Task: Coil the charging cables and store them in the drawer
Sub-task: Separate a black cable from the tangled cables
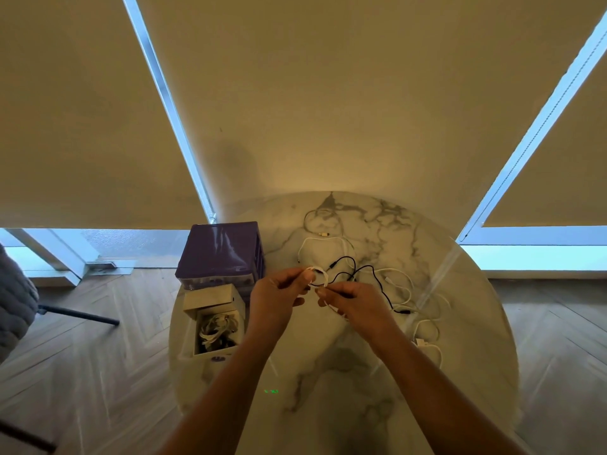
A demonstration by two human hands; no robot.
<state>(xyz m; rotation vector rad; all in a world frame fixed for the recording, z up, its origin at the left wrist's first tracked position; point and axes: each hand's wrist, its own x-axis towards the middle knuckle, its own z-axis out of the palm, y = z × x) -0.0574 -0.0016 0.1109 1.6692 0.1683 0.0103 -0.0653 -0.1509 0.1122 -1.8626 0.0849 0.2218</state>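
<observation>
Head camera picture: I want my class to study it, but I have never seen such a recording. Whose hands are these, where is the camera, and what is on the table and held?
There is no machine here. A person wears one wide-angle camera on the head, looking down at their own bare hands. The left hand pinches a small white cable loop; the right hand pinches the same cable lower down, as if coiling it. Below is a round marble table. On it lie a loose black cable and more white cables. At the left stands a purple drawer unit, with an open drawer that already holds cables.
</observation>
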